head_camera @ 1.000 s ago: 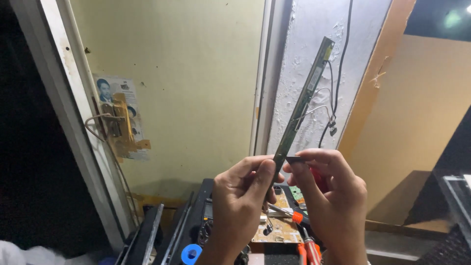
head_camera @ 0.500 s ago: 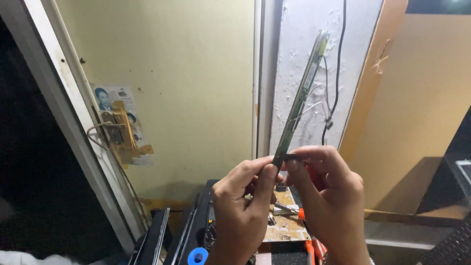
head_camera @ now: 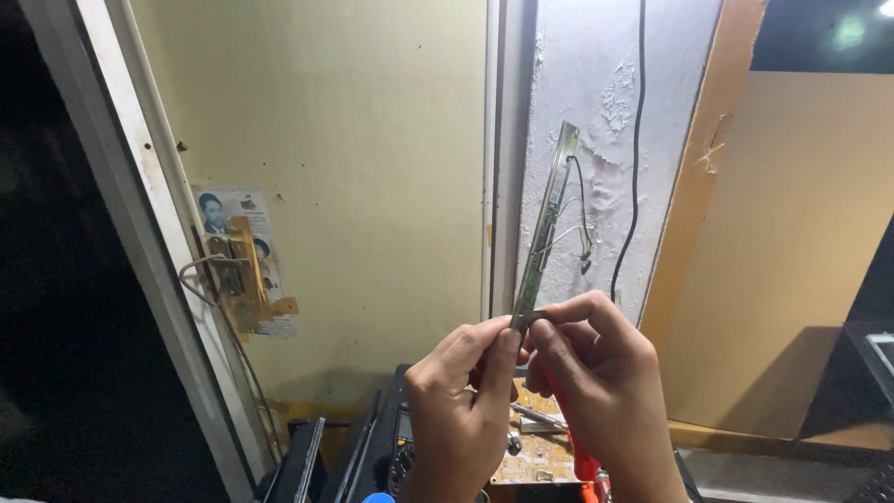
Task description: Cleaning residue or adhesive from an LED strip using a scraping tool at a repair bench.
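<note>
— What are the hands on?
— I see my left hand (head_camera: 461, 401) and right hand (head_camera: 596, 373) both pinching the foot of a long narrow green circuit strip (head_camera: 545, 224), upright before the wall.
— Any labels?
— A pale rectangular paper sticker (head_camera: 244, 251) left, behind a yellow bracket (head_camera: 244, 279).

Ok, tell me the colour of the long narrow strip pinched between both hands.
Green, like a circuit board; the strip shows best in the head view, against the white wall.

Black cable (head_camera: 639, 140) down peeling white wall (head_camera: 605, 93); brass bracket (head_camera: 240, 275) over poster (head_camera: 244, 256).
</note>
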